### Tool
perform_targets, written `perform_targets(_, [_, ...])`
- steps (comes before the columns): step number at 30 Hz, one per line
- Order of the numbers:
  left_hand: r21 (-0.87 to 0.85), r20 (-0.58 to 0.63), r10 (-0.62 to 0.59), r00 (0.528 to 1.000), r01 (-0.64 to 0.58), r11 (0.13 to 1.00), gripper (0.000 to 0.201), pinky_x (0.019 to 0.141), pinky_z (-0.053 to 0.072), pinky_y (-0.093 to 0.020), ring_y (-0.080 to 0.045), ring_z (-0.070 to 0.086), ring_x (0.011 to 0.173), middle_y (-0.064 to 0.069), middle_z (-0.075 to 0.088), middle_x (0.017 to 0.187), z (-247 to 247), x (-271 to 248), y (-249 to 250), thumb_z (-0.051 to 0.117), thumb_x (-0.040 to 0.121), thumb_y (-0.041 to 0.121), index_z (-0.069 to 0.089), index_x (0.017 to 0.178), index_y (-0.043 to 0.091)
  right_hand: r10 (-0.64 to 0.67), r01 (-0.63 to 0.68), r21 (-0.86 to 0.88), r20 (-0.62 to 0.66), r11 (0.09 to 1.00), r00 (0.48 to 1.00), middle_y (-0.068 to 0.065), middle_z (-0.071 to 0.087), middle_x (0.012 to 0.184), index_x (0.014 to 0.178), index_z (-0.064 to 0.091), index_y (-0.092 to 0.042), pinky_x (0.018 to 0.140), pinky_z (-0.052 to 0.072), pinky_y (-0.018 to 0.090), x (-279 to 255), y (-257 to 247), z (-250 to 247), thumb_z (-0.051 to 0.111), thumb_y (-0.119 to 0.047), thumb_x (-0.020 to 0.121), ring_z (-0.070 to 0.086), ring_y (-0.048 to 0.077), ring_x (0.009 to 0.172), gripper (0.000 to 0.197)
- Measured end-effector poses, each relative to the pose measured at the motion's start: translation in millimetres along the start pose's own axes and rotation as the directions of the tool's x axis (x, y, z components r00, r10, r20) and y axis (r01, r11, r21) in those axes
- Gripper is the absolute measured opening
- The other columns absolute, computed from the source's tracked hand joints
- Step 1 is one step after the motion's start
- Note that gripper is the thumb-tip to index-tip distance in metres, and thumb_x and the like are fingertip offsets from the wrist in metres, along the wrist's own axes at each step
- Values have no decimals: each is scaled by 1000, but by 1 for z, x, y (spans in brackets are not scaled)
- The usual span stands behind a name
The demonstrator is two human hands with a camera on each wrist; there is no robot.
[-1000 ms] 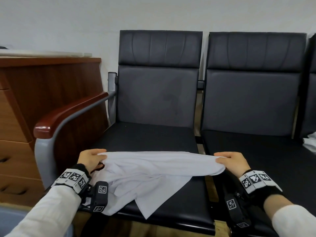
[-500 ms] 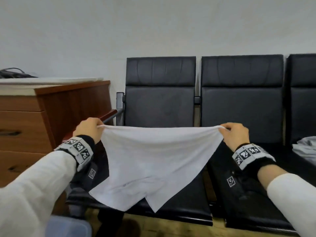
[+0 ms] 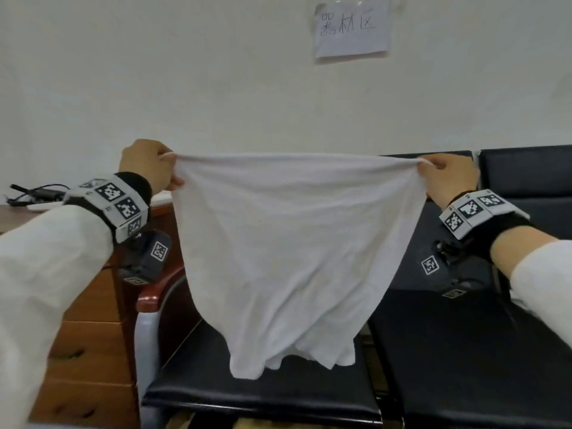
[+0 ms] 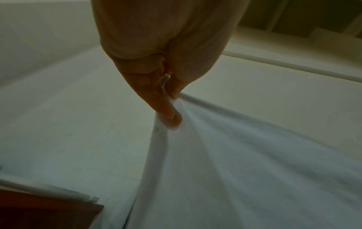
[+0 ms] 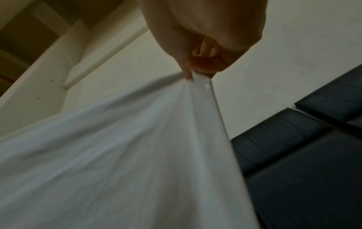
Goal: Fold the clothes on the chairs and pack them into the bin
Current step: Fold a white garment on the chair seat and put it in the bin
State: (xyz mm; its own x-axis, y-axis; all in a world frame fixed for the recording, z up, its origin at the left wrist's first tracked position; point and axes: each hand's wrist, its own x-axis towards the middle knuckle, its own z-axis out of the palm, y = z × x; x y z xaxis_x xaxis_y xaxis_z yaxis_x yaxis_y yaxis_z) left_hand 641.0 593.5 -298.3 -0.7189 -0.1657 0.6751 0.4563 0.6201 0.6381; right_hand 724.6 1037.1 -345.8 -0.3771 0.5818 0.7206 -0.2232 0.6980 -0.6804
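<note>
A white garment (image 3: 291,249) hangs spread in the air above the left black chair seat (image 3: 263,388). My left hand (image 3: 151,168) pinches its upper left corner and my right hand (image 3: 445,178) pinches its upper right corner, so the top edge runs taut between them. In the left wrist view the fingers (image 4: 166,108) pinch the white cloth (image 4: 235,170). In the right wrist view the fingertips (image 5: 195,69) clamp the bunched corner of the cloth (image 5: 127,155). The garment's lower edge dangles just above the seat. The bin is out of sight.
A second black chair (image 3: 464,351) stands to the right. A wooden-topped armrest (image 3: 158,295) borders the left chair, with a wooden drawer cabinet (image 3: 86,335) beyond it holding cables (image 3: 34,193). A paper sign (image 3: 351,26) hangs on the white wall.
Both hands have lifted the white garment from the seat up to chest height, and it now hangs free. The head view has tilted upward toward the wall.
</note>
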Motion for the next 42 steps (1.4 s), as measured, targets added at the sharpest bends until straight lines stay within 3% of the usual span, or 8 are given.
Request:
perform_targets(3, [-10,-7,-23,1000,23,1000,23,40,53,-22,-8,63,39,-14,65,78,-7,2,3,39,98,18,58,101,5,-22,22,-5,-71,1000,997,12,69,114,113,70,-11,94,44,27,2,-13,-9,51,-20,93,61,29,109,29])
perform_targets(7, [-205,56,-170,984,178,963,18,45,57,-28,-16,67,44,-19,60,101,-3,0,1,42,100,20,53,105,7,135,-133,115,-11,984,991,8,63,119,116,67,-14,55,56,22,7,-12,-3,42,-16,93,65,24,82,34])
perform_targets(11, [-262,68,-181,981,193,946,19,50,59,-34,-22,68,47,-25,63,95,1,5,1,44,98,16,55,107,3,122,-123,21,31,992,992,12,60,128,121,63,-12,95,44,33,5,-6,6,39,-15,92,55,33,115,37])
perform_targets(15, [-49,107,-189,976,195,980,19,63,60,-47,-34,70,61,-25,69,81,17,9,-13,45,96,15,57,100,1,98,-89,-74,125,993,987,17,60,127,119,63,-8,100,38,33,0,7,21,38,-12,95,53,35,118,34])
perform_targets(19, [23,234,-292,927,295,955,24,41,54,-26,-18,64,41,-24,69,80,52,9,-45,44,97,5,54,111,-11,162,-132,-157,196,979,967,17,66,111,109,68,-2,91,48,36,1,32,44,50,-5,90,61,36,107,26])
perform_targets(24, [-91,189,-351,917,372,924,28,72,60,-41,-38,65,97,-29,61,116,102,34,-79,46,95,5,54,116,-11,261,-278,80,176,957,949,7,68,104,92,70,-20,68,43,19,18,62,93,59,-8,83,62,27,100,18])
perform_targets(36, [-367,-109,-4,994,-37,930,21,85,55,-38,-23,65,94,-12,63,103,92,34,-45,45,97,14,59,110,5,173,-187,522,77,832,982,-2,66,90,92,69,-18,71,52,25,21,47,107,51,-9,86,62,12,85,21])
perform_targets(42, [-88,343,7,939,25,996,20,54,51,-19,-14,57,69,-7,61,76,67,-44,-90,51,92,1,64,81,11,324,-468,274,439,840,838,8,64,90,86,69,-9,52,54,28,-71,96,82,54,-2,85,61,21,83,16])
